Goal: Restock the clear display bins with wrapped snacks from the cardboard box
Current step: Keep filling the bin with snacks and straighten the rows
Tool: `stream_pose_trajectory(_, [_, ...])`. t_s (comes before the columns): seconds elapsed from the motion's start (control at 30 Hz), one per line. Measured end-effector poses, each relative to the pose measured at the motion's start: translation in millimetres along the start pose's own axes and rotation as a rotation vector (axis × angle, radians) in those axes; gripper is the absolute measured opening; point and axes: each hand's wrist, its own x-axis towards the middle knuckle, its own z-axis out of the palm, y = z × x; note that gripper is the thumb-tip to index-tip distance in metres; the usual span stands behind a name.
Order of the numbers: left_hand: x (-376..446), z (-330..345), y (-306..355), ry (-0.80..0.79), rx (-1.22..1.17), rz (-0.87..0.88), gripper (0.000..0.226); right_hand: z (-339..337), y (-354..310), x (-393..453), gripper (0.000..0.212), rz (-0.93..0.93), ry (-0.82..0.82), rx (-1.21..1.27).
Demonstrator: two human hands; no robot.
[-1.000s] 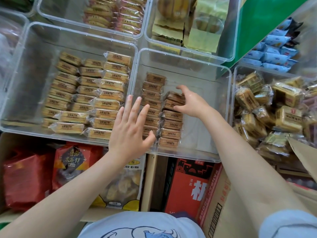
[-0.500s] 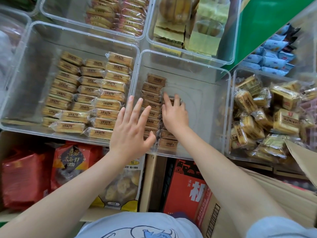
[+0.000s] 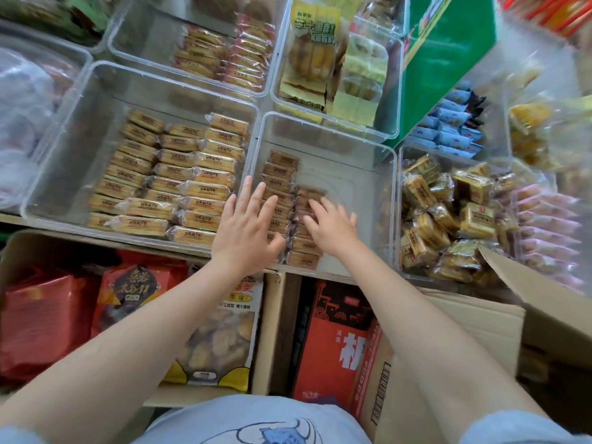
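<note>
From the head camera, a clear bin (image 3: 381, 161) sits in the middle of the picture. Inside it, on its left side, brown wrapped snacks (image 3: 282, 169) lie in two rows.

The left hand (image 3: 248, 229) is at about 9 o'clock from the middle of that bin. Its fingers are straight and spread — it is released and grasps nothing. It lies flat over the left row of brown snacks and the bin's left wall.

The right hand (image 3: 331, 227) is just beside it, at 3 o'clock from the left hand. Its fingers are straight too, and they press down on the right row of brown snacks. It grips nothing.

At 9 o'clock from the middle bin is a second bin (image 3: 64, 123) with yellow wrapped snacks (image 3: 179, 174) in neat rows. At 3 o'clock is a bin of loose golden snack packs (image 3: 448, 216).

The cardboard box (image 3: 480, 322) is at 5 o'clock, near the person's right arm — its flap sticks up. At 7 o'clock, red snack bags (image 3: 45, 318) lie in another box (image 3: 270, 331).
</note>
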Motion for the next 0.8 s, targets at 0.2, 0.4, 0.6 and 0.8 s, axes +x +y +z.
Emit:
stream_pose_trajectory(0.2, [-1,3,-2,0.049,-0.019,0.018,0.07,-42,23,-103,0.033,-0.09,0.044,0.318])
stream_pose_trajectory(0.4, [-10,0,24,0.072,-0.008,0.046,0.066,-48,63,-223,0.026,-0.122,0.455,0.337])
stream_pose_trajectory(0.6, [-101,-18,178,0.028,-0.357,0.428,0.063,-55,135,-303,0.027,0.013,0.743,0.414])
stream_pose_trajectory(0.8, [-173,-27,282,-0.067,-0.697,0.511,0.056,-34,236,-335,0.025,0.221,0.632,0.424])
